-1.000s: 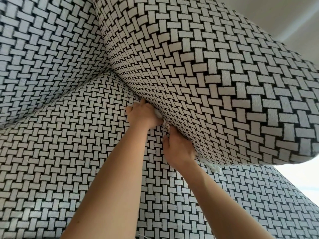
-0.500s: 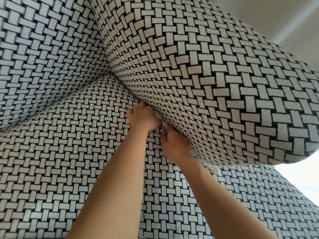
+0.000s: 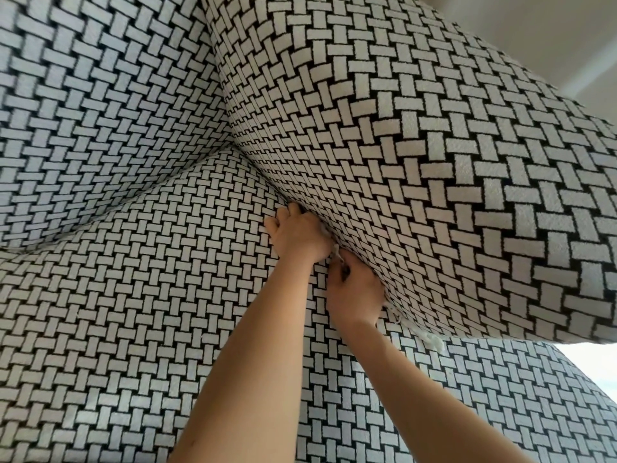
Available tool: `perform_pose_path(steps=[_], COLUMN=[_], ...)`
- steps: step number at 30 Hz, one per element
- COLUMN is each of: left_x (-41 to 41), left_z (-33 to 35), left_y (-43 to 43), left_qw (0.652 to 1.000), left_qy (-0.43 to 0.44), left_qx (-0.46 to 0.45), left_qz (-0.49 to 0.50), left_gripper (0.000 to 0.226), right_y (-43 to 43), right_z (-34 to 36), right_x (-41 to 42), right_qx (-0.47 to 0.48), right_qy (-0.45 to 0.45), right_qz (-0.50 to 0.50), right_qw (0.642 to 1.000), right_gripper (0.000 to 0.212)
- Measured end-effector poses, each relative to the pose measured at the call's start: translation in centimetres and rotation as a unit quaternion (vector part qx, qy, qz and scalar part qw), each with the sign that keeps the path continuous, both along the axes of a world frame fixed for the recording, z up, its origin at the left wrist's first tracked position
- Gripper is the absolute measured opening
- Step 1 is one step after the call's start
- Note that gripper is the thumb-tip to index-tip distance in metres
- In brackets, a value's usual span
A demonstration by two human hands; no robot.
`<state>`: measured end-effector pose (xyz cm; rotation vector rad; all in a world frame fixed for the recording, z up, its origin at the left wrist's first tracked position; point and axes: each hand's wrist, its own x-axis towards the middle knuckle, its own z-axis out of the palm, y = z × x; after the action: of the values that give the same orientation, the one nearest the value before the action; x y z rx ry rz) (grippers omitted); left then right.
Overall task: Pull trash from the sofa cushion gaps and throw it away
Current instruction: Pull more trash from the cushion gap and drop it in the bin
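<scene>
— Basket-weave upholstery in black and white fills nearly all of your view: the seat cushion (image 3: 133,312) under your arms, a back cushion (image 3: 100,111) beyond and left of your fingers, and a big side cushion (image 3: 417,155) bulging over them on the right, with a strip of pale wall (image 3: 551,35) above it.

— So where's the trash?

— Right at your fingertips. Both hands are at the gap (image 3: 267,180) where the side cushion meets the seat. A white scrap (image 3: 336,253) shows just between your two hands, and a white tuft (image 3: 433,340) sticks out of the same seam behind your right wrist.

— Have I got hold of it?

— Your left hand (image 3: 297,235) is curled into a fist against the seam, and white shows at the edge of the palm, so I judge you're gripping the scrap. Your right hand (image 3: 354,292) has its fingers buried under the side cushion. Only the thumb and the back of the hand show, so I can't tell whether they're pinching anything.

— How far along am I?

— Early, I'd say. Nothing is clear of the gap yet, and no bin is in view. You need to draw the scrap out, go back for the tuft by your wrist, check the seam up toward the corner beyond your left fingers, then carry it all to the bin.
</scene>
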<state>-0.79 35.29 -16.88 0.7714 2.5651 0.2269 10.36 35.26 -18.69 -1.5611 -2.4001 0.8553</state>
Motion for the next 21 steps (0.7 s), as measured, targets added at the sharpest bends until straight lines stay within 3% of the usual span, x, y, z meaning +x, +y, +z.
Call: perform_pose_path(steps=[6,13,21], left_x=[0.5,0.4,0.0], left_z=[-0.5,-0.4,1.1], left_y=[-1.0,-0.9,-2.4], left_qw=[0.997,0.998,0.990], left_qy=[0.025,0.018,-0.062], left_qx=[0.068,0.063,0.122], left_qz=[0.008,0.004,0.022], left_gripper=[0.037,0.037,0.031], right_y=[-0.2,-0.4,-0.7], right_z=[-0.3,-0.3,-0.4], right_x=[0.1,0.1,0.4], right_qx=[0.020,0.079,0.124], right_qy=[0.058,0.021,0.112], right_qz=[-0.008,0.027,0.067], right_qw=[0.998,0.996,0.984], right_gripper=[0.028,0.030,0.039])
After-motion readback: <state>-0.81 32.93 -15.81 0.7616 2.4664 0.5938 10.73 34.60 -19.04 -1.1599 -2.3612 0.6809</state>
